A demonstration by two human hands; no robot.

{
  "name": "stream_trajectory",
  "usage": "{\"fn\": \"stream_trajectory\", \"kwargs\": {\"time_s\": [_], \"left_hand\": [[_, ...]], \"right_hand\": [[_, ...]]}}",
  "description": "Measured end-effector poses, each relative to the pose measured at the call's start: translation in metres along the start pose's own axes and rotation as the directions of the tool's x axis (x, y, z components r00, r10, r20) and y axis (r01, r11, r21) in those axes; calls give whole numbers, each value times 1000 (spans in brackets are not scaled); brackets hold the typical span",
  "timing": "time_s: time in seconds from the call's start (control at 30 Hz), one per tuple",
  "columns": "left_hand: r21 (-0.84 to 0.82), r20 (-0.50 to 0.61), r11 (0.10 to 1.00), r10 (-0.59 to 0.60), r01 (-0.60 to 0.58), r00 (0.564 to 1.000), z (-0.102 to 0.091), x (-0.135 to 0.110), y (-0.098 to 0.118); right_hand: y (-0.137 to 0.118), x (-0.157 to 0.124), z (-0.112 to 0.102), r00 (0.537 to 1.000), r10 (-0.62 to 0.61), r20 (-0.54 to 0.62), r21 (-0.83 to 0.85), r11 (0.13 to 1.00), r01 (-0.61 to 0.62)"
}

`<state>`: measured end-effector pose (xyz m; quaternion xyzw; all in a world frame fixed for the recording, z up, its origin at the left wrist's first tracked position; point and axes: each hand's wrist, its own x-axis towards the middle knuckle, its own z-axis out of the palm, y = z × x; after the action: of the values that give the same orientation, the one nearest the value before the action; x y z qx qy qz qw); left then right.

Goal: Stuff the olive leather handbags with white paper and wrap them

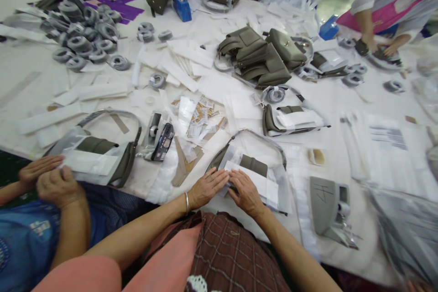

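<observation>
An olive-green handbag (253,164) lies in front of me, its flap partly covered by thin translucent wrapping and its handle wrapped and arching away from me. Across its near side runs a white paper strip (268,190). My left hand (207,188), with a bangle at the wrist, lies with fingers stretched out over the left end of the strip. Fingers extended, my right hand (245,193) rests on the strip too, its fingertips close to those of the left. Whether a fingertip pinches the paper edge is hard to see.
A tape dispenser (158,137) stands at left, a grey one (330,212) at right. A neighbour's hands (56,180) are at another wrapped bag (96,150). Beyond lie piled bags (256,54), wrapped strap coils (85,36) and small tags (203,116). Another person's hands (376,45) work far right.
</observation>
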<state>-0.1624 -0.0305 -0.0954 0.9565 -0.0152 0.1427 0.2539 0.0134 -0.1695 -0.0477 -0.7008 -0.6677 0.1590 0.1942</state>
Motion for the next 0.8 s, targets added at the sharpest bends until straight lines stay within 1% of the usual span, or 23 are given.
{"fn": "stream_trajectory", "kwargs": {"time_s": [0.03,0.1,0.2,0.23,0.27,0.33,0.4,0.47,0.53,0.6,0.67,0.7,0.73,0.8], "left_hand": [[-11,12,1000,0,0,1000,-1,-1,1],[-95,17,995,-6,8,1000,-6,-1,1],[-280,13,955,-100,99,995,-17,4,-2],[-314,24,941,-125,126,992,-20,5,-3],[-320,43,938,-125,133,991,-22,6,-4],[-249,84,965,-60,79,995,-20,5,-6],[-115,91,993,16,-6,996,-11,4,-9],[5,58,999,38,-39,998,0,4,-12],[69,16,996,52,-53,999,9,9,-18],[76,4,994,79,-79,997,11,18,-25],[46,27,992,119,-120,993,6,29,-34],[26,49,989,142,-143,989,2,35,-39],[9,73,986,164,-165,984,-2,40,-44],[-12,107,980,199,-199,974,-10,49,-55]], "right_hand": [[0,0,0,1000,1,-2,4,1000,-1],[1,0,1,1000,2,-15,18,1000,-1],[1,-1,1,1000,2,-31,38,999,-1],[2,-1,1,999,2,-32,39,999,-1],[2,-1,2,999,3,-33,38,999,-2],[3,-1,3,999,5,-33,31,1000,-4],[5,0,5,999,3,-36,28,1000,-2],[5,1,5,999,0,-38,33,999,2],[3,3,0,999,2,-47,47,999,0],[-4,4,-10,996,23,-89,58,998,-18],[-18,3,-22,990,25,-137,71,997,-16],[-25,1,-27,990,14,-142,85,996,-1],[-33,-1,-31,992,-10,-124,103,994,23],[-45,-7,-32,997,-71,-18,135,988,72]]}}
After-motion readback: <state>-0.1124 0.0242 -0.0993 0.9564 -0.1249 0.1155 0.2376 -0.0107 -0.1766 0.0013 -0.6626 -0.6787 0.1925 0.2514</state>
